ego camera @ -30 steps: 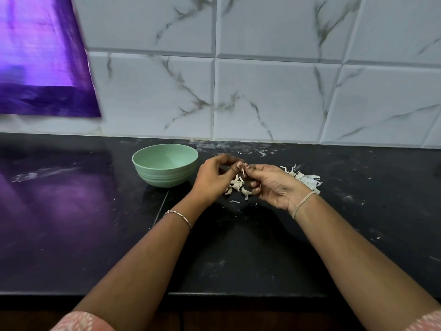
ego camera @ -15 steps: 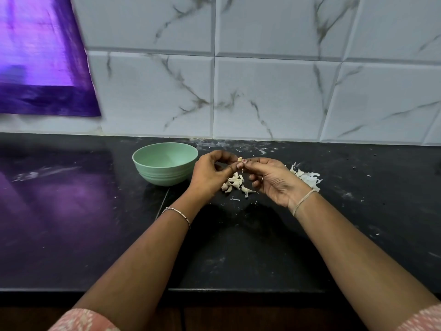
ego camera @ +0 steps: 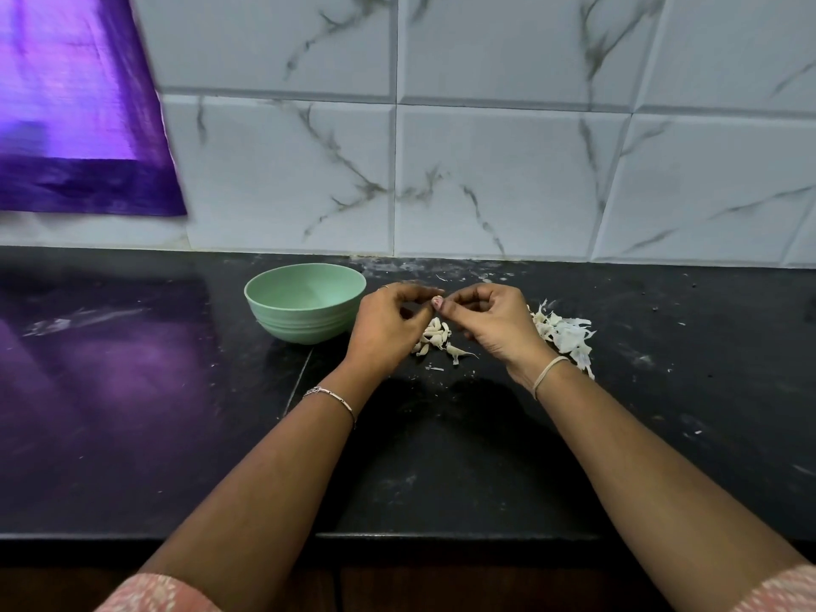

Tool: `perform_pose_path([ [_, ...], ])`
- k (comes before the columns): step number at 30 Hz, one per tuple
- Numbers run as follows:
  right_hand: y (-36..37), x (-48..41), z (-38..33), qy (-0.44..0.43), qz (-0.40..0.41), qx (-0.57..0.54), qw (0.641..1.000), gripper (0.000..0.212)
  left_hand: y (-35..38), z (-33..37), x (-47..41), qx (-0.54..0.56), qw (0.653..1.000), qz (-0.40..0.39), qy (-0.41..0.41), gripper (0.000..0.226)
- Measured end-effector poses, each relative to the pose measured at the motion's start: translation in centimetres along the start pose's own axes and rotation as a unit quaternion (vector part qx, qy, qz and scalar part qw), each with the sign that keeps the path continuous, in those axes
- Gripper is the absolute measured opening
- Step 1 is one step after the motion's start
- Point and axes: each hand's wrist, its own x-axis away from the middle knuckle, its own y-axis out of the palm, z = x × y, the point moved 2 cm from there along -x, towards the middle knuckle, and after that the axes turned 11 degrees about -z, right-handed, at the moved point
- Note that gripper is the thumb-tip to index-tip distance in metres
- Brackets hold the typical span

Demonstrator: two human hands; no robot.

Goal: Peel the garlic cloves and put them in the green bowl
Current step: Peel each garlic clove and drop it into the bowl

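A pale green bowl (ego camera: 304, 302) stands on the black counter, just left of my hands; no cloves show inside it. My left hand (ego camera: 388, 326) and my right hand (ego camera: 490, 322) meet fingertip to fingertip above a small heap of garlic cloves (ego camera: 435, 335). Between their fingertips they pinch one small clove (ego camera: 436, 301), mostly hidden by the fingers. One loose clove with a thin tail (ego camera: 457, 352) lies at the heap's near edge.
A pile of white garlic skins (ego camera: 565, 333) lies right of my right hand. The black counter (ego camera: 441, 457) carries white specks and ends at a front edge near me. A marble-tiled wall stands behind; a purple sheet (ego camera: 75, 108) hangs at the upper left.
Both hands have lifted a little from the heap and now hold the clove higher, closer to the wall. The bowl and the skins have not moved.
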Motion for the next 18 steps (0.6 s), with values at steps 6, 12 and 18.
perform_pose_path([
  [6, 0.0, -0.6, 0.7, -0.023, 0.021, 0.064, 0.997, 0.007, -0.1, -0.5, 0.2, -0.067, 0.998, 0.013, -0.012, 0.009],
  [12, 0.0, -0.5, 0.5, -0.036, 0.027, 0.042, 0.998, 0.003, -0.2, 0.6, 0.8, -0.182, 0.983, 0.016, -0.005, 0.006],
  [18, 0.2, -0.6, 0.5, -0.035, 0.038, 0.025, 0.998, 0.004, -0.1, 0.9, 0.8, -0.226, 0.973, 0.040, 0.004, 0.010],
])
